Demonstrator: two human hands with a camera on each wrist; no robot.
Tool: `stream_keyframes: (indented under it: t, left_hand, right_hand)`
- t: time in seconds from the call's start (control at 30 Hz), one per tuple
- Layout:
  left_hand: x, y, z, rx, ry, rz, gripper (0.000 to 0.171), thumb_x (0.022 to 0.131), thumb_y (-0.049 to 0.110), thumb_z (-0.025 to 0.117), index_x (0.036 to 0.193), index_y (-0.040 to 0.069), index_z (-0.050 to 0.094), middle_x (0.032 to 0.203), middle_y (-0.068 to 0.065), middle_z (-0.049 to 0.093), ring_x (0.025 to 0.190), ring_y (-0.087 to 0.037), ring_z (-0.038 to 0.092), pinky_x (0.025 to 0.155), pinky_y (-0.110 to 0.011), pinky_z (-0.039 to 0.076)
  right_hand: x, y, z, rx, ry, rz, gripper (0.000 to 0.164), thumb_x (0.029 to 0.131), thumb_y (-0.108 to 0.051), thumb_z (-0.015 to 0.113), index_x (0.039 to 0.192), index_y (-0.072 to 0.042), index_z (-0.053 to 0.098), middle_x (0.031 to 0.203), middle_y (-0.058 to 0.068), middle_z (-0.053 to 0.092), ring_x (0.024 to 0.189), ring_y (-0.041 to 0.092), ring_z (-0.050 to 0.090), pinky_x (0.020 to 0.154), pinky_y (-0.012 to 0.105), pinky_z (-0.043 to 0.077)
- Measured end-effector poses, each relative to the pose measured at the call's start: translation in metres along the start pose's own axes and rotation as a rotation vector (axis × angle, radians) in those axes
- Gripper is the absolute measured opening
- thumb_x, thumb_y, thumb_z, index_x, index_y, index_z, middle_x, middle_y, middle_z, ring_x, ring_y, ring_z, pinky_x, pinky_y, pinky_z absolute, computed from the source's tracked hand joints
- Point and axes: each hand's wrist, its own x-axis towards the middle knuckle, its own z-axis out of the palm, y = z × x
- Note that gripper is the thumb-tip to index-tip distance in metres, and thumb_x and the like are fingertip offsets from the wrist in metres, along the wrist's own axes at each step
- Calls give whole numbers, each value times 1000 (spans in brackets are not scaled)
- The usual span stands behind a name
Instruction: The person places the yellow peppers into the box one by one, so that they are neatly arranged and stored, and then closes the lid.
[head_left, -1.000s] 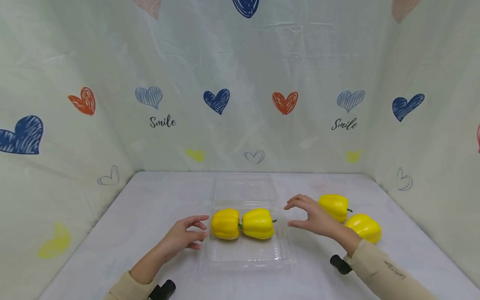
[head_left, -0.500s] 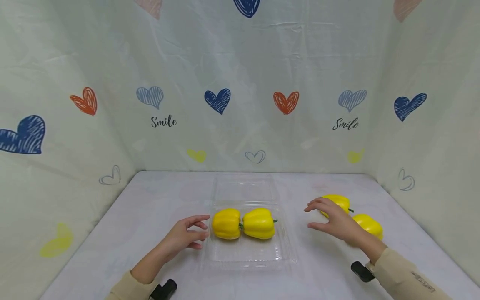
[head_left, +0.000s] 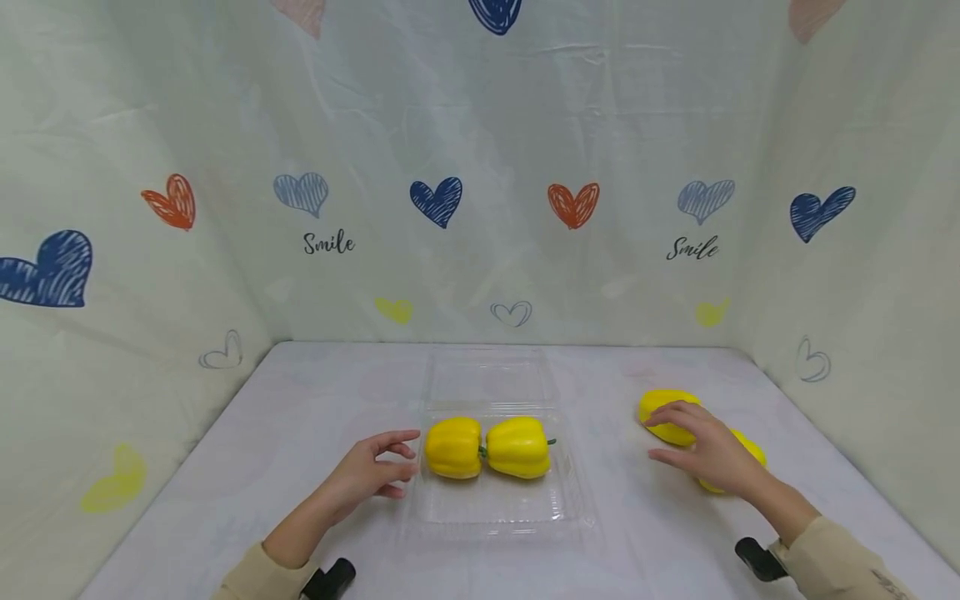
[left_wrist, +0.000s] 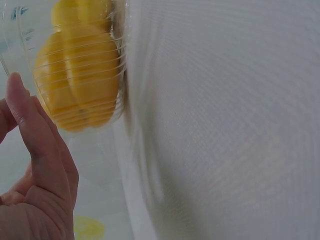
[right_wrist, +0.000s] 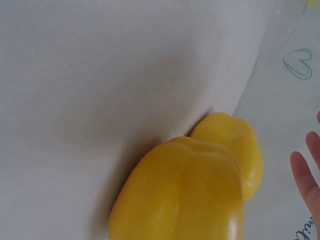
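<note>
A clear plastic clamshell box [head_left: 491, 507] lies in the middle of the table, its lid [head_left: 487, 379] folded back. Two yellow bell peppers sit side by side in it, one on the left [head_left: 453, 448] and one on the right [head_left: 518, 447]. My left hand [head_left: 371, 473] is at the box's left edge, fingers relaxed; whether it touches the rim I cannot tell. To the right, my right hand [head_left: 708, 450] hovers with spread, slightly bent fingers around nothing. It partly hides two more yellow bell peppers, a rear one [head_left: 663, 404] and a nearer one [right_wrist: 177, 195].
A white cloth covers the table [head_left: 315, 392]. Pale curtains [head_left: 495, 125] printed with hearts stand behind it and at both sides. A black wrist camera [head_left: 759, 560] is strapped below the right hand, another [head_left: 330, 579] below the left.
My right hand has moved rightward, away from the box to the two loose peppers. The left hand, the box and the peppers have stayed in place.
</note>
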Motion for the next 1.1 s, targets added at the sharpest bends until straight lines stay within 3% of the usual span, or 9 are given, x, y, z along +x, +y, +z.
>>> stream_keyframes:
  t: [0.47, 0.73, 1.1]
  left_hand:
    - [0, 1, 0, 1, -16, 12, 53, 81, 9, 72, 130, 6, 53, 104, -11, 51, 71, -20, 58, 65, -34, 56]
    - [-1, 1, -1, -1, -13, 20, 54, 80, 8, 73, 130, 6, 53, 104, -11, 51, 70, -21, 58, 64, -35, 56]
    - [-1, 1, -1, -6, -22, 27, 55, 80, 8, 73, 131, 5, 52, 105, -11, 51, 70, -21, 58, 65, -35, 56]
  right_hand:
    - [-26, 27, -11, -98, 23, 48, 37, 61, -14, 86, 92, -13, 67, 98, -1, 60, 94, 20, 49, 84, 10, 32]
    - [-36, 39, -20, -94, -31, 161, 37, 62, -14, 86, 93, -8, 67, 101, 11, 59, 98, 31, 46, 79, 52, 41]
    - [-49, 57, -28, -40, -106, 268, 40, 65, -21, 84, 97, -5, 66, 112, 21, 52, 103, 42, 43, 82, 63, 36]
